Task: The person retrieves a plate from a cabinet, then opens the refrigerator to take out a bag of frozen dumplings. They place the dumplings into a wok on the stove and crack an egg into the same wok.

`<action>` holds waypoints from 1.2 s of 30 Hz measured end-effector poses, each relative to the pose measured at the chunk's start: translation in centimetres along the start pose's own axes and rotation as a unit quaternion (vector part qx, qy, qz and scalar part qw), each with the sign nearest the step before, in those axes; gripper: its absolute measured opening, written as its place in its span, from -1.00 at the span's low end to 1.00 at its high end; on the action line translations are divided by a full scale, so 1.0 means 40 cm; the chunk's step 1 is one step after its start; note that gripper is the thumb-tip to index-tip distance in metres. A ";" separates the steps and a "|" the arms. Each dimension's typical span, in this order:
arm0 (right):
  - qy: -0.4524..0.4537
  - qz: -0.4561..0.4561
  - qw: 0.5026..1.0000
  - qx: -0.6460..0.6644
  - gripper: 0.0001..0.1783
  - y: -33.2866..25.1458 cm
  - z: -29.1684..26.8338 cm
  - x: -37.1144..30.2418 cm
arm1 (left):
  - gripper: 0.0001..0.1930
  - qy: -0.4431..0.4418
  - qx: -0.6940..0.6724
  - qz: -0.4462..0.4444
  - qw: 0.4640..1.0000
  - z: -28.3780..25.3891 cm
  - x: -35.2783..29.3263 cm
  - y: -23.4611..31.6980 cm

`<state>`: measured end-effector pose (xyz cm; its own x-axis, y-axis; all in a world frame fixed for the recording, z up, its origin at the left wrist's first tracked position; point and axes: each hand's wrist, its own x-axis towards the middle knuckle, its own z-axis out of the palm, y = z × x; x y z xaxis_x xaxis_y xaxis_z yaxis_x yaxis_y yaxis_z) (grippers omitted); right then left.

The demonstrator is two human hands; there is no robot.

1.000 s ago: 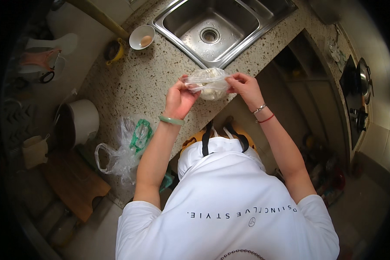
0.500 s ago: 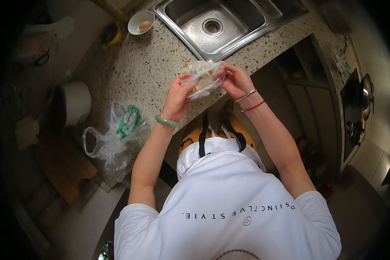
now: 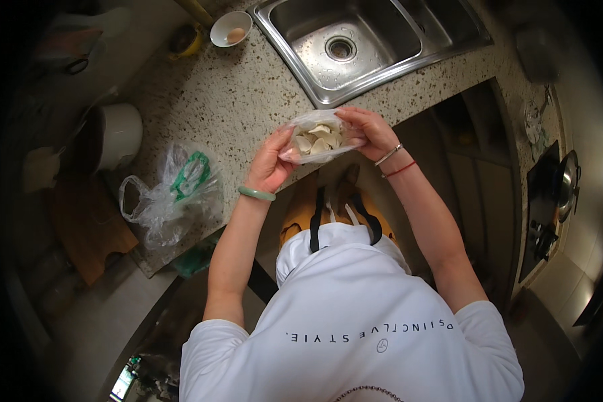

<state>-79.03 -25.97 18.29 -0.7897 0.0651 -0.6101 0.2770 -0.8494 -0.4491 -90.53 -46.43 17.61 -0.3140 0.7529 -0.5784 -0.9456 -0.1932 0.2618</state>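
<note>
A clear plastic bag (image 3: 315,159) is held between my two hands at the counter's front edge, its mouth spread wide and facing up. Several pale, flat, curved pieces (image 3: 320,139) lie inside; they look like thin slices or wrappers, but I cannot tell which. My left hand (image 3: 271,161), below a green bangle, pinches the bag's left rim. The right rim is gripped by my right hand (image 3: 372,130), which wears a silver bracelet and a red string at the wrist. Some fingertips are hidden behind the plastic.
Beyond the bag is a steel sink (image 3: 308,77). A white bowl (image 3: 219,33) with an egg (image 3: 236,35) stands at the far left, near a yellow cup (image 3: 193,47). Crumpled plastic bags (image 3: 167,218), a white pot (image 3: 122,137) and a wooden board (image 3: 94,234) are on the left.
The bag's mouth has been pulled apart, so the pale pieces now show from above. Both hands have moved slightly nearer to me, and the right hand a little farther right.
</note>
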 end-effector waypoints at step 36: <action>-0.049 -0.031 0.984 0.170 -0.79 0.104 -0.130 0.061 | -0.74 0.110 0.288 0.097 0.946 0.042 0.042 -0.017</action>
<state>-76.96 -26.63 11.53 -0.8530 0.0846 -0.5150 0.0410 -0.9728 -0.2278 -90.26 -44.00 17.76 -0.5475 0.5763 -0.6068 -0.6845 0.1087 0.7209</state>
